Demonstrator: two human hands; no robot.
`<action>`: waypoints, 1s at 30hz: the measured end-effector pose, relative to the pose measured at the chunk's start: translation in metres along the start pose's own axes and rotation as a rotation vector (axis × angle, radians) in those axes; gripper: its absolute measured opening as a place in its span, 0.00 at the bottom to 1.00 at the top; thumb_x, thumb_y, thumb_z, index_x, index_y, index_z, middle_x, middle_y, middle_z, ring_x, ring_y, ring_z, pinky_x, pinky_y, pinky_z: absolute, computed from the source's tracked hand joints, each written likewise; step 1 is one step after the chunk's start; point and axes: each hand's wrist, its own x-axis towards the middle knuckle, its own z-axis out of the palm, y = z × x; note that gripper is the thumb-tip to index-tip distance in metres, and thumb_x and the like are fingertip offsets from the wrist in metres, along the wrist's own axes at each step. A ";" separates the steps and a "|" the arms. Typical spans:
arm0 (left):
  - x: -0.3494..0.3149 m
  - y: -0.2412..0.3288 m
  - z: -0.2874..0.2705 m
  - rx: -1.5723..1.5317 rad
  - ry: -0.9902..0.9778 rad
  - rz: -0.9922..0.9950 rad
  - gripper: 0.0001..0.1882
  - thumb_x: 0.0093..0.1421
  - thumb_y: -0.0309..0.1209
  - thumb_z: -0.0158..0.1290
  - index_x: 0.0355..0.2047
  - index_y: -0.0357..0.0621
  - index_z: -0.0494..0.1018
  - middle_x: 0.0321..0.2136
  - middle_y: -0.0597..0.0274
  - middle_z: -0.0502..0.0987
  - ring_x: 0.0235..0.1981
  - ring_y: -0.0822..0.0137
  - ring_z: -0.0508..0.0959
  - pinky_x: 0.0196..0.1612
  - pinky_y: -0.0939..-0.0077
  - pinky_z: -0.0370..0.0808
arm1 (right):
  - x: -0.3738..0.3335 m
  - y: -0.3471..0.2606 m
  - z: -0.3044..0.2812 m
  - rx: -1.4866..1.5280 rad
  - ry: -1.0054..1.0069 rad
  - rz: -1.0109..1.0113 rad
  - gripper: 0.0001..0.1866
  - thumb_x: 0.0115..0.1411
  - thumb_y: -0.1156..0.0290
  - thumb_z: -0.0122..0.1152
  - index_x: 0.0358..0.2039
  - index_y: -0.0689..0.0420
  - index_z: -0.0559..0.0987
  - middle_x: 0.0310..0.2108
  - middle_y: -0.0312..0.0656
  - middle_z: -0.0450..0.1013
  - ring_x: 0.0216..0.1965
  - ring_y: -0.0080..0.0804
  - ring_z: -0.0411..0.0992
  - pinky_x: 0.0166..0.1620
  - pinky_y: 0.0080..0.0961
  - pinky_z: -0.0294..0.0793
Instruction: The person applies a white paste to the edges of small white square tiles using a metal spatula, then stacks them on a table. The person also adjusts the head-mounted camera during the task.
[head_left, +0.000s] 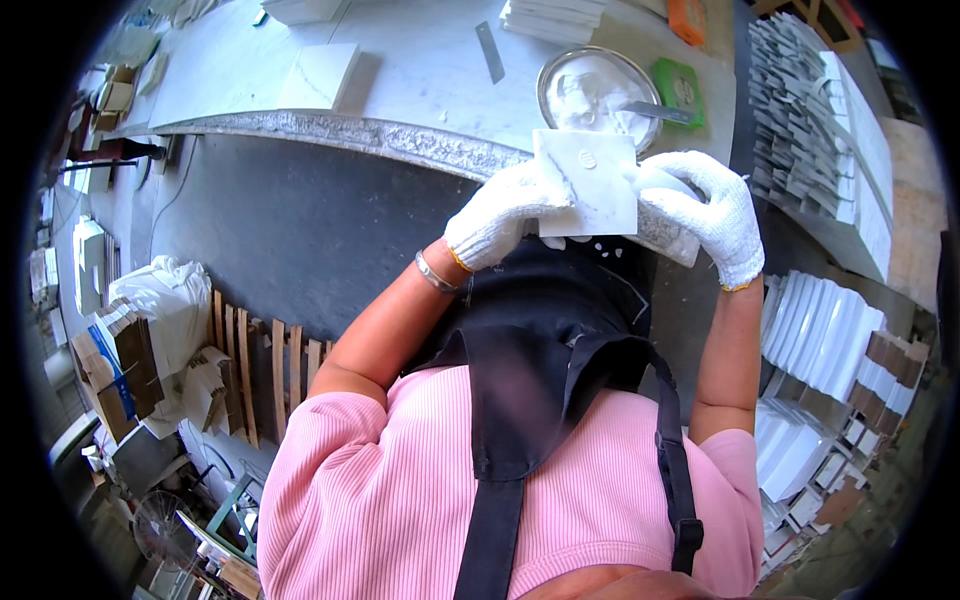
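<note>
Clearly, our left gloved hand (pixel 508 212) clamps a grey-veined white square tile (pixel 603 200) by its left side, thumb across the face, near the edge of the worktable (pixel 425 95), while our right gloved hand (pixel 718 210) curves half-closed at the tile's right, whether gripping anything we cannot tell.

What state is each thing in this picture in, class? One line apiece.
Left hand: gloved, closed on the tile's left side
White tile: held, small pale blob on its face
Right hand: gloved, bent by the tile's right edge, grip unclear
Metal bowl: uncovered, containing white material
Flat tool: lying across the bowl's rim
Metal strip: flat on the table
Fan: running or stopped, cannot tell
</note>
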 end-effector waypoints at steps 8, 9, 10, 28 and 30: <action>-0.002 0.000 0.000 -0.026 -0.016 0.011 0.25 0.61 0.34 0.58 0.55 0.34 0.69 0.40 0.52 0.80 0.36 0.60 0.83 0.32 0.72 0.81 | 0.004 -0.009 0.000 -0.121 -0.021 -0.044 0.16 0.52 0.65 0.72 0.39 0.60 0.84 0.36 0.43 0.80 0.37 0.31 0.78 0.44 0.27 0.76; -0.002 0.000 -0.001 -0.021 -0.017 0.014 0.24 0.61 0.34 0.58 0.54 0.34 0.69 0.40 0.52 0.80 0.36 0.60 0.83 0.32 0.72 0.81 | 0.004 -0.011 0.000 -0.126 -0.024 -0.045 0.16 0.52 0.65 0.72 0.39 0.60 0.84 0.36 0.43 0.80 0.37 0.31 0.78 0.44 0.27 0.76; -0.002 0.000 -0.002 -0.016 -0.016 0.016 0.24 0.61 0.34 0.58 0.54 0.34 0.70 0.40 0.52 0.80 0.36 0.61 0.83 0.32 0.72 0.81 | 0.004 -0.013 -0.001 -0.132 -0.027 -0.046 0.16 0.52 0.65 0.72 0.39 0.60 0.84 0.36 0.43 0.80 0.37 0.31 0.78 0.43 0.27 0.76; 0.001 -0.001 -0.001 -0.011 -0.016 0.023 0.18 0.63 0.39 0.56 0.46 0.37 0.75 0.37 0.55 0.80 0.35 0.59 0.83 0.33 0.73 0.79 | 0.010 -0.017 -0.003 -0.196 -0.027 -0.078 0.16 0.51 0.63 0.71 0.37 0.59 0.85 0.34 0.43 0.80 0.35 0.32 0.79 0.41 0.27 0.77; 0.002 -0.003 -0.002 0.001 -0.013 0.020 0.18 0.63 0.39 0.56 0.46 0.38 0.75 0.37 0.55 0.80 0.35 0.59 0.83 0.33 0.73 0.78 | 0.010 -0.017 -0.003 -0.187 -0.025 -0.074 0.16 0.51 0.63 0.71 0.37 0.59 0.85 0.33 0.43 0.80 0.35 0.32 0.79 0.41 0.27 0.77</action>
